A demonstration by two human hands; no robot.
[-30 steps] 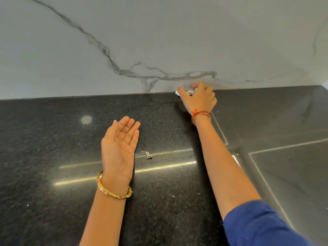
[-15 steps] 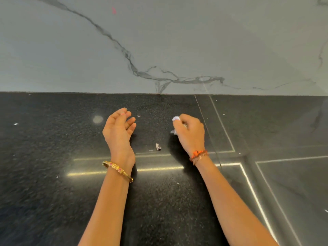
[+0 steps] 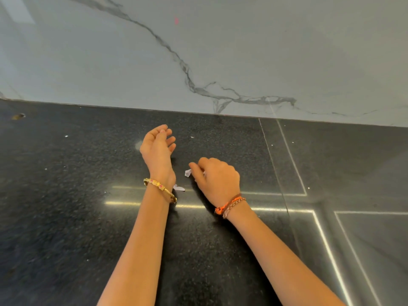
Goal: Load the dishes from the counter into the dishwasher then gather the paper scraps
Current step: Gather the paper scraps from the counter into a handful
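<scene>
On the counter [image 3: 66,217], the right hand [image 3: 217,181] pinches a paper scrap [image 3: 187,172]; the left hand [image 3: 157,149] hovers, fingers loosely curled, beside another scrap [image 3: 179,187].

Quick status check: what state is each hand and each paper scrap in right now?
Left hand: palm up, fingers loosely curled, holding nothing.
Right hand: pinching a white paper scrap.
Second paper scrap: lying loose on the black counter beside the left wrist.

place: kitchen | evidence: black granite counter [image 3: 66,217], veined marble backsplash [image 3: 265,51]
</scene>
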